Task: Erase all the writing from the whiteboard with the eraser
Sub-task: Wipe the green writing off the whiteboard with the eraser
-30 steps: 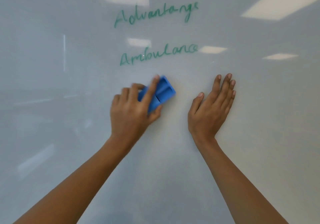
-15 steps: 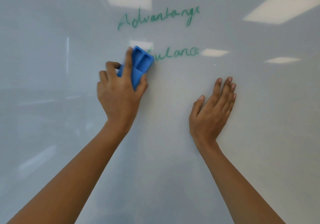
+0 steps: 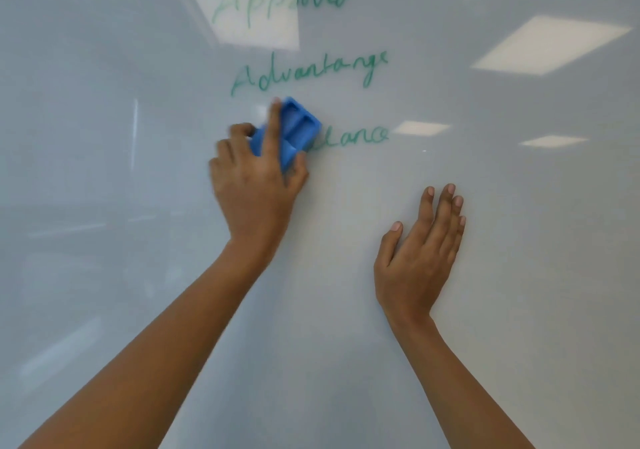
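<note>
A glossy whiteboard (image 3: 104,171) fills the view. My left hand (image 3: 254,185) grips a blue eraser (image 3: 294,129) and presses it on the board over the left part of the lowest green word. Only the letters "lance" (image 3: 353,136) of that word show to the right of the eraser. Above it stand the green words "Advantage" (image 3: 311,74) and "Approved" (image 3: 284,3). My right hand (image 3: 420,258) lies flat on the board below and to the right, fingers together, holding nothing.
Ceiling lights reflect on the board at the top middle (image 3: 249,32) and upper right (image 3: 550,44). The board surface below and to both sides of my hands carries no writing.
My left hand carried the eraser up from below the lowest word onto its left end, then right along it. The first letters of that word are gone. My right hand stayed flat on the board.
</note>
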